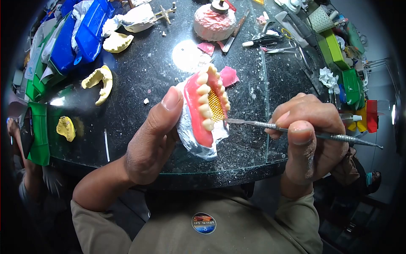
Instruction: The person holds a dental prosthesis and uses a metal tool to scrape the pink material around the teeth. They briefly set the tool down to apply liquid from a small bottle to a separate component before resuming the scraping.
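My left hand (154,135) grips a white plaster cast (190,137), thumb at its left side and the other fingers mostly hidden behind. On the cast sits a pink wax denture base (195,116) with a curved row of cream teeth (204,99). Gold mesh (217,108) shows inside the arch. My right hand (311,131) is closed on a thin metal carving tool (266,125), pinched between thumb and fingers. The tool's flat tip is at the lower right edge of the denture, by the mesh; whether it touches is unclear.
Yellow plaster pieces (101,82) lie at the left, near blue bins (91,40) and a green bin (39,133). A pink-topped cast (215,23), a knife (236,31), pink wax scraps (229,76) and metal tools (281,50) lie beyond. Another person's arm (17,137) shows far left.
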A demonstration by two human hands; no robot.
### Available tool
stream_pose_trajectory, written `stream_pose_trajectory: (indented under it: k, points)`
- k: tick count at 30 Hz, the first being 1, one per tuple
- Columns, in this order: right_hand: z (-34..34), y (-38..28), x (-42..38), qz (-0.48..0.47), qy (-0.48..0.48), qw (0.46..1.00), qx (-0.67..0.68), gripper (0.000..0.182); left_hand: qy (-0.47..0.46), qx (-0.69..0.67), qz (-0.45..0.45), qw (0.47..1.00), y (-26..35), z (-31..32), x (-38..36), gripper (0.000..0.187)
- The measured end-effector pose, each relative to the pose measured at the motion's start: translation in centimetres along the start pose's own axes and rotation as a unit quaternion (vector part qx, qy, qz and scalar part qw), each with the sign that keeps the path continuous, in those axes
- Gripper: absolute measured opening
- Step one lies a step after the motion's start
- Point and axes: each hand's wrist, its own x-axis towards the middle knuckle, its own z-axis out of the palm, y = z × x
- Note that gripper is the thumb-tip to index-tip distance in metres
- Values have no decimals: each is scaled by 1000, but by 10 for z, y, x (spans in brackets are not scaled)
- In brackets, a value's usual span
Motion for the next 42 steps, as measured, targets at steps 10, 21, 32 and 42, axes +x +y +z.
stream_pose_trajectory:
  k: [10,21,32,42]
  points:
    - [-2,2,1,0,30,999,-13,36,7,-31,17,999,-4,0,2,67]
    - [-10,6,-1,-23,34,999,-1,34,-1,-26,29,999,-4,-4,2,66]
    - [-38,15,-7,-21,117,993,16,28,-68,-112,52,990,-10,-15,2,58]
    - [-58,139,110,99,-30,945,-312,32,-59,-102,51,992,-15,-16,7,58]
